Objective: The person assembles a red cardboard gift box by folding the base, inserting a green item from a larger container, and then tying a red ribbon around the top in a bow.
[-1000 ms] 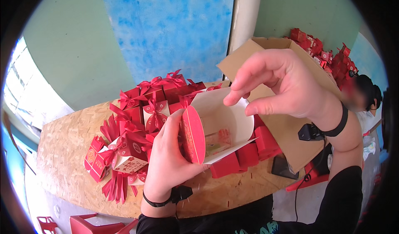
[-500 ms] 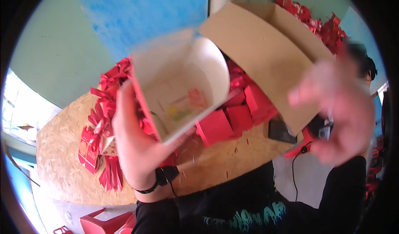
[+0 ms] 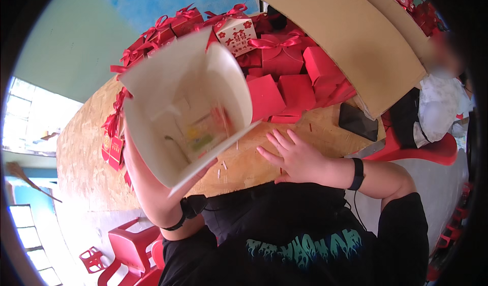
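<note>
My left hand grips an open paper gift box from its left side and underneath. The box is tilted, its white inside facing me, and most of that hand is hidden behind it. At the bottom lie a few small colourful things, yellow, green and red, too blurred to name. My right hand hovers palm down over the table's near edge, fingers spread, holding nothing. Closed red gift boxes, some tied with ribbon bows, are piled just beyond it.
A large brown cardboard box stands at the back right. Near it a dark phone lies on the wooden table. Paper scraps lie about. Red plastic chairs stand at lower left, and another red seat at right.
My right hand has come down and left from beside the cardboard box to above the table's edge. The gift box in my left hand has shifted left and slightly down.
</note>
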A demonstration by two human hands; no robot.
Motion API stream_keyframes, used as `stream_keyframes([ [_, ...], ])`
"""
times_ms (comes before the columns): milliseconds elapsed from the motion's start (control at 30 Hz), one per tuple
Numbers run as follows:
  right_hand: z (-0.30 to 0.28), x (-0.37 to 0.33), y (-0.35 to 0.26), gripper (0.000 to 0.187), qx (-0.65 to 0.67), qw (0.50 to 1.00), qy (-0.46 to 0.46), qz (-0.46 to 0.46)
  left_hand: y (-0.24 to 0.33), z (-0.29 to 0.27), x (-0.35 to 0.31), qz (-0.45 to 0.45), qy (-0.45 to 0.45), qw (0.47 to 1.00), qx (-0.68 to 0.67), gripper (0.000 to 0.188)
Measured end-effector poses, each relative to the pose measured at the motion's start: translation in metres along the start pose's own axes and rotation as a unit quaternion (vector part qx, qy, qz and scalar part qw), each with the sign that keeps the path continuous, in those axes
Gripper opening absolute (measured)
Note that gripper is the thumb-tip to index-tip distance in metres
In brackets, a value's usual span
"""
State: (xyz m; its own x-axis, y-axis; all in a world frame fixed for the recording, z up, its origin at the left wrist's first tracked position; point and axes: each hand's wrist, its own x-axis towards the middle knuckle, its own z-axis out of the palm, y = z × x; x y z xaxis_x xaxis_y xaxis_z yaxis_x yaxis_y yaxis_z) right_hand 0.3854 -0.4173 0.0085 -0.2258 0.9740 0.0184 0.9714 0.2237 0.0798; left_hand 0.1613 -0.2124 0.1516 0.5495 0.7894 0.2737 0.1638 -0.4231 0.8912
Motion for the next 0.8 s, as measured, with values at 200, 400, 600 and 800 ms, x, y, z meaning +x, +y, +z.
stream_keyframes([
  [200, 0.010, 0.012, -0.004, 0.108, -0.014, 0.999, -0.030, -0.038, -0.029, 0.000, -0.055, -0.053, -0.002, 0.996, -0.071, 0.096],
  [400, 0.008, 0.016, -0.004, 0.106, 0.001, 0.999, -0.012, -0.053, -0.042, 0.009, -0.079, -0.052, 0.006, 0.996, -0.067, 0.096],
  [600, 0.006, 0.013, -0.002, 0.102, 0.008, 0.997, -0.016, -0.076, -0.045, 0.011, -0.079, -0.014, -0.031, 0.999, -0.002, 0.097],
  [800, 0.000, 0.007, -0.002, 0.100, -0.003, 0.995, -0.036, -0.094, -0.047, 0.020, -0.076, 0.021, -0.034, 0.999, 0.009, 0.095],
])
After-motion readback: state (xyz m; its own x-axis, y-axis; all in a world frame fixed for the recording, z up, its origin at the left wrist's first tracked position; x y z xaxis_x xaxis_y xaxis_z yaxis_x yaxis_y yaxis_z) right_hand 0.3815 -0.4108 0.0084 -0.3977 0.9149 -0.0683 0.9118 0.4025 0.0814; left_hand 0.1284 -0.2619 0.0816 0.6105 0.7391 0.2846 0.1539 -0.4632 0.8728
